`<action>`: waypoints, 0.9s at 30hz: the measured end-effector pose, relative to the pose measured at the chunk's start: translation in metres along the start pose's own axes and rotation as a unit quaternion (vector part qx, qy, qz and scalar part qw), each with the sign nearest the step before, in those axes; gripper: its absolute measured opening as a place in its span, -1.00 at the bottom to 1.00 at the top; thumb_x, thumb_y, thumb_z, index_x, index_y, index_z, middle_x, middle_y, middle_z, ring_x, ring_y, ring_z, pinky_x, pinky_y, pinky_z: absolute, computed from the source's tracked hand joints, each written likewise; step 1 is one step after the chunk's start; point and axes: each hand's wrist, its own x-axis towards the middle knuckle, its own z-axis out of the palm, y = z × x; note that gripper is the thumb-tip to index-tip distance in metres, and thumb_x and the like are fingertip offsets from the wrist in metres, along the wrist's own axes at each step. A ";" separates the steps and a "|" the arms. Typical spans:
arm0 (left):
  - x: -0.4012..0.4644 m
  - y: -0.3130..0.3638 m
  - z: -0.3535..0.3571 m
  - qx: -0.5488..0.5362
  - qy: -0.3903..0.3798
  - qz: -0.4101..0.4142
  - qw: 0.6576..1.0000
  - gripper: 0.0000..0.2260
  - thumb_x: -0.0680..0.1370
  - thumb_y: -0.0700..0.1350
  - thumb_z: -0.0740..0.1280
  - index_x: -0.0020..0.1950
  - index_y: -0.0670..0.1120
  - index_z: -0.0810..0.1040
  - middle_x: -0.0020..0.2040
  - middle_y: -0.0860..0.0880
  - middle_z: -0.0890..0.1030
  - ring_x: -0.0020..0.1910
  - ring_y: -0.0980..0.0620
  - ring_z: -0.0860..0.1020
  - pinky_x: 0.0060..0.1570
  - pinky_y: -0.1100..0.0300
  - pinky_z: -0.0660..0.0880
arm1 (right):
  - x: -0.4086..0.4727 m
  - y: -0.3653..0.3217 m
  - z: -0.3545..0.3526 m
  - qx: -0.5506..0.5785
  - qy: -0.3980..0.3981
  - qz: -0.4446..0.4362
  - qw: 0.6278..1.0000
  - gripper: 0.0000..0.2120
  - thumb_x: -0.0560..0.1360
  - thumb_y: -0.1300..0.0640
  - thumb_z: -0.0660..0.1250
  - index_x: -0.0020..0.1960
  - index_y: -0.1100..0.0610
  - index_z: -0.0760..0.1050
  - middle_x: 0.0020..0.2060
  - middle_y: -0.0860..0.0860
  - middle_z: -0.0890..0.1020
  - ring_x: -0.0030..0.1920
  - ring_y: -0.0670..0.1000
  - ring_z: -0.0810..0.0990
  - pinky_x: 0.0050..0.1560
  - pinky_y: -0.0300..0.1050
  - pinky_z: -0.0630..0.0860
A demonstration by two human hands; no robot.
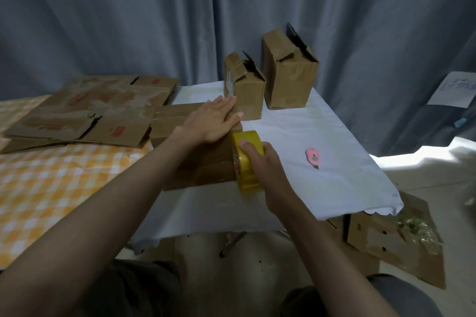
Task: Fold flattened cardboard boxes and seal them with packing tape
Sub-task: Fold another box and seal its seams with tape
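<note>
Head view, taping step. The box in hand (203, 162) lies on its side on the table (322, 136), on the white cloth, just in front of the smaller of two upright boxes.

My left hand (211, 121) lies flat on the top far end of the box, fingers straight and together, pressing down. My right hand (260, 162) is wrapped round the yellow tape roll (247, 159), thumb over the top, with the roll held against the right-hand end of the box. I cannot tell whether the tape's free end is already stuck down; the roll hides the seam.

Judgement: I am running tape over the closed flaps. To do it well:
- keep the left palm bearing down so the box does not slide toward the roll;
- hold the roll square to the seam and pull with even tension, so the strip lands without creases;
- carry the strip past the edge onto the adjoining face before cutting.

The pink cutter (313, 157) lies on the cloth to the right, near the roll but apart from it. The flattened boxes (85, 110) wait in a stack at the left.
</note>
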 end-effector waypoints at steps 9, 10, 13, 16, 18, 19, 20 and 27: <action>0.005 -0.002 0.008 0.023 -0.010 -0.007 1.000 -0.32 0.64 0.33 -0.16 0.65 -0.03 -0.11 0.65 0.00 -0.09 0.62 0.05 -0.05 0.58 0.00 -0.08 | 0.002 0.016 -0.003 -0.018 0.008 0.002 1.000 -0.76 0.62 -0.14 0.25 0.12 -0.02 0.30 -0.14 -0.17 0.45 -0.15 -0.13 0.48 -0.15 -0.16 0.42; 0.005 -0.002 0.008 0.023 -0.009 -0.006 1.000 -0.33 0.64 0.32 -0.16 0.65 -0.03 -0.10 0.65 0.00 -0.08 0.62 0.05 -0.05 0.58 0.00 -0.08 | 0.001 0.017 -0.002 -0.015 0.011 0.005 1.000 -0.76 0.62 -0.14 0.26 0.12 -0.02 0.31 -0.14 -0.14 0.47 -0.15 -0.12 0.48 -0.13 -0.16 0.44; 0.004 -0.002 0.007 0.020 -0.009 -0.005 1.000 -0.33 0.65 0.32 -0.15 0.65 -0.03 -0.10 0.65 -0.01 -0.08 0.62 0.05 -0.05 0.58 0.00 -0.08 | 0.000 0.017 0.000 -0.035 0.012 0.008 0.999 -0.70 0.60 -0.19 0.26 0.15 -0.02 0.31 -0.02 -0.06 0.48 -0.05 -0.08 0.49 -0.01 -0.09 0.47; 0.004 -0.003 0.007 0.011 -0.005 -0.001 1.000 -0.34 0.65 0.31 -0.15 0.65 -0.03 -0.10 0.65 0.00 -0.08 0.62 0.05 -0.05 0.58 0.02 -0.09 | 0.004 0.017 -0.011 -0.045 0.016 0.007 0.999 -0.75 0.62 -0.24 0.17 0.04 -0.07 0.40 -0.10 -0.14 0.49 -0.08 -0.12 0.49 0.01 -0.08 0.43; 0.004 -0.004 0.009 0.008 0.002 0.001 1.000 -0.34 0.65 0.31 -0.15 0.65 -0.02 -0.09 0.65 0.00 -0.07 0.62 0.05 -0.05 0.58 0.03 -0.09 | 0.017 0.017 -0.034 -0.035 0.065 -0.031 0.997 -0.63 0.67 -0.21 0.08 -0.08 -0.03 0.53 -0.15 -0.15 0.58 -0.08 -0.08 0.55 0.11 -0.04 0.46; 0.003 -0.003 0.010 0.006 0.007 0.002 1.000 -0.34 0.65 0.31 -0.15 0.65 -0.03 -0.09 0.65 0.00 -0.06 0.62 0.05 -0.04 0.58 0.03 -0.09 | 0.028 0.020 -0.050 -0.073 0.098 -0.065 0.990 -0.62 0.69 -0.14 0.09 -0.06 -0.01 0.60 -0.12 -0.08 0.64 -0.02 -0.03 0.59 0.17 -0.03 0.46; 0.002 -0.003 0.011 0.003 0.014 0.003 1.000 -0.34 0.65 0.31 -0.14 0.65 -0.03 -0.07 0.65 0.00 -0.04 0.62 0.04 -0.03 0.58 0.02 -0.08 | 0.042 0.023 -0.069 -0.148 0.133 -0.097 0.975 -0.66 0.69 -0.04 0.11 0.01 0.02 0.64 -0.03 -0.01 0.67 0.07 0.05 0.59 0.22 -0.04 0.42; -0.009 0.002 0.012 0.052 0.177 0.084 0.979 -0.56 0.68 0.15 0.07 0.39 -0.08 0.49 0.30 -0.06 0.43 0.23 -0.04 0.37 0.22 0.02 0.35 | 0.106 0.045 -0.130 -0.503 0.069 0.000 0.861 -0.63 0.65 0.21 0.12 0.38 0.02 0.51 0.29 0.17 0.35 0.30 0.26 0.34 0.32 0.08 0.35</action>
